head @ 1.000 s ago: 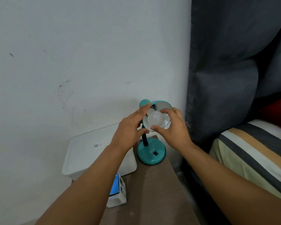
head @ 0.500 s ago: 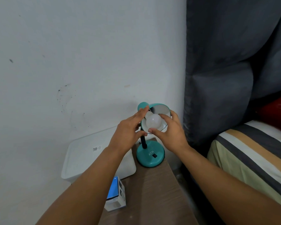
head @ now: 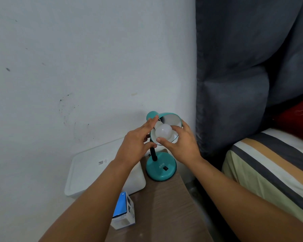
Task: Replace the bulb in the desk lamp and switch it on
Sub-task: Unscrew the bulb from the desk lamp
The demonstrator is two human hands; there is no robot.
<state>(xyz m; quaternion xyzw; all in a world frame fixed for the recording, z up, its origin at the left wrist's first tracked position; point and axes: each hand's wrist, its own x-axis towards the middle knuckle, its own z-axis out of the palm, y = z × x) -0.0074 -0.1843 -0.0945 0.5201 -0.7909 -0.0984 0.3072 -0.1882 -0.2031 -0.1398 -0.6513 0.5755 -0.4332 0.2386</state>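
Both hands are up at the teal desk lamp (head: pixel 161 169), which stands at the far end of the wooden tabletop (head: pixel 164 206). The right hand (head: pixel 183 145) has its grip curled round the white bulb (head: pixel 164 132), thumb below and fingers above, and the bulb sits inside the tilted shade (head: pixel 171 119). The left hand (head: pixel 136 144) steadies the shade's edge, fingers fairly straight against the rim, thumb beneath. A small blue-and-white box (head: pixel 123 213) rests near the left forearm, beside a white bin lid (head: pixel 94 172).
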